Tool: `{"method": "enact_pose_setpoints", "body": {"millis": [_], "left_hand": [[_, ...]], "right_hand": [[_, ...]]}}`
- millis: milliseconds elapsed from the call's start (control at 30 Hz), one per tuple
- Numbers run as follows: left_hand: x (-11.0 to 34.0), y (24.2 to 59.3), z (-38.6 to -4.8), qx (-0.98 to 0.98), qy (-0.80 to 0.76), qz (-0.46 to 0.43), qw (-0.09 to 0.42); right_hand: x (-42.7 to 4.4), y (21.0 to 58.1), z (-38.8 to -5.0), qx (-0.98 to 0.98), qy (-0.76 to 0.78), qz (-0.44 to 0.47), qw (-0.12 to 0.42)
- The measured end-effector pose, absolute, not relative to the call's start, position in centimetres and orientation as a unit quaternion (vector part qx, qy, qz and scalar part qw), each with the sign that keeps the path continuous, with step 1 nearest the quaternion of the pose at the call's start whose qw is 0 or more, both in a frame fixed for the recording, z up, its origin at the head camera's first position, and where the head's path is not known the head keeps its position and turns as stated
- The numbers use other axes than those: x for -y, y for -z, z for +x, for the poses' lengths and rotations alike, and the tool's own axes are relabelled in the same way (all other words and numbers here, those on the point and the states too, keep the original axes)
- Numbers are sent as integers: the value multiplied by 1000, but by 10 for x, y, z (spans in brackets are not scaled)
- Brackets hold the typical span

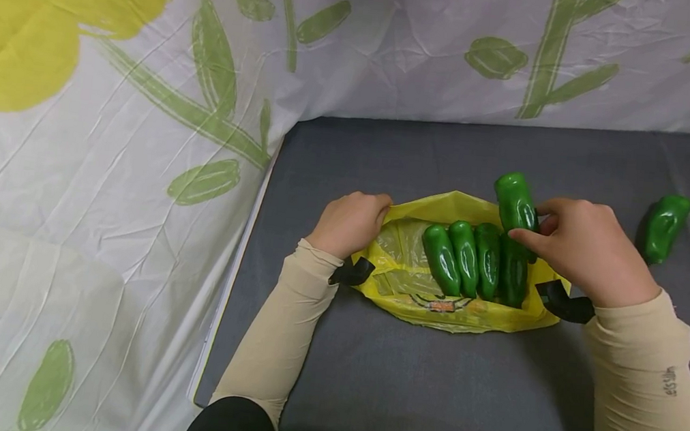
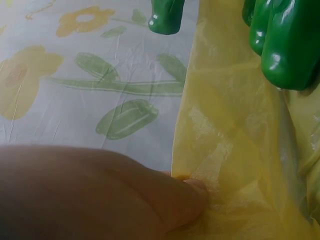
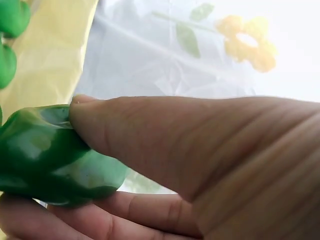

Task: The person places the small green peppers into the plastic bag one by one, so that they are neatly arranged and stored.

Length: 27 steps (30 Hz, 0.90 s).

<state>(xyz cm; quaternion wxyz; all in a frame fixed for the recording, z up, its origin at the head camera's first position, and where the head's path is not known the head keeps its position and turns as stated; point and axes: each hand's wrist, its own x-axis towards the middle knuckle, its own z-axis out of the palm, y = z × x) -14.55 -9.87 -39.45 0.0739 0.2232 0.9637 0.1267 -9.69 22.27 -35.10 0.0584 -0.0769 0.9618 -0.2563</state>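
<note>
A yellow plastic bag lies with its mouth spread wide on the grey table. Several glossy green peppers are lined up inside it, toward its right half. My left hand pinches the bag's upper left rim between thumb and fingers; the left wrist view shows the thumb pressed on the yellow film. Over the bag's right part, my right hand grips another green pepper between thumb and fingers. In the right wrist view this pepper partly hides the fingers beneath it.
One more green pepper lies on the grey table to the right of my right hand. White cloth with a flower print hangs behind the table and along its left side. Black straps are at both wrists.
</note>
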Motion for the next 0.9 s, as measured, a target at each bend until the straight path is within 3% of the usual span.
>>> {"method": "enact_pose_setpoints", "body": {"millis": [300,900], "left_hand": [[99,395,-146,-964,-127,221,74],[99,395,-146,-964,-123,222,73]], "right_hand": [[-206,353,-95,-952,266,-113,100],[-167,368,-86,-937,281,-174,111]]}}
